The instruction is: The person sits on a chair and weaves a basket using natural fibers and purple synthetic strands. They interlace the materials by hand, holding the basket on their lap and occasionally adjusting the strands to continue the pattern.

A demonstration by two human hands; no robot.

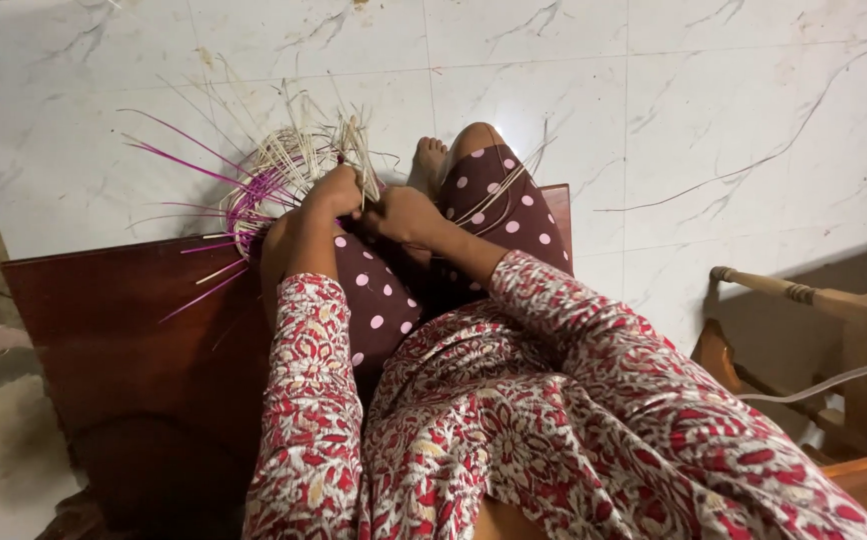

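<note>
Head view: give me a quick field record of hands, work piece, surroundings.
left hand: grips pale cane strips at the basket's rim
right hand: closed on strips beside the left hand
woven basket: unfinished, pale and magenta strands sticking out
support: rests over the polka-dot knee
seat: dark wooden board
floor: white marble tiles, a loose strand lying on them
</note>
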